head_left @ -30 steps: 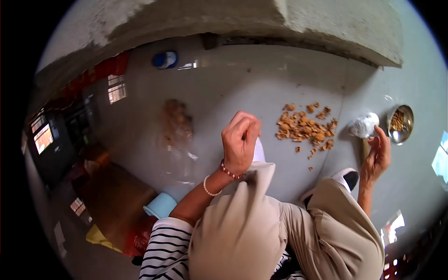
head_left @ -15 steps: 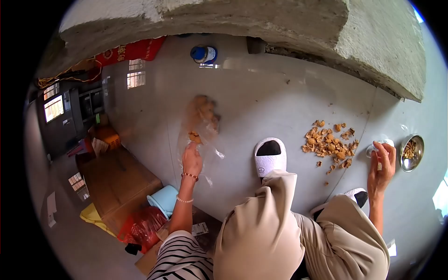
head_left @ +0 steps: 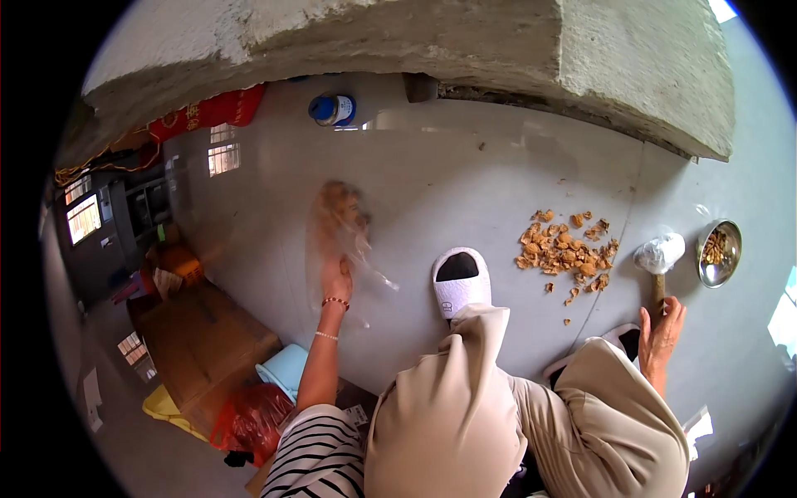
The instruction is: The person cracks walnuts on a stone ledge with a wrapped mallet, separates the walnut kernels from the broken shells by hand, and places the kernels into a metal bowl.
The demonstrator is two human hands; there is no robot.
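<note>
My left hand reaches inside a clear plastic bag lying on the floor. Brown walnuts fill the far end of that bag. Blur and plastic hide what the fingers do. On the right, a hammer has a head wrapped in white plastic, its handle pointing toward me. My right hand has its thumb and fingers around the handle's near end. Left of the hammer, cracked walnut shells are scattered in a pile. A metal bowl holding walnut pieces stands right of the hammer head.
A blue-capped container stands near the rough concrete slab along the far side. Cardboard boxes, a light blue bucket and a red plastic bag crowd the left. My white slippers rest on the tiled floor.
My right hand has drawn back from beside the hammer's wrapped head to the handle's near end. My left hand is farther inside the bag. The whole view has shifted slightly.
</note>
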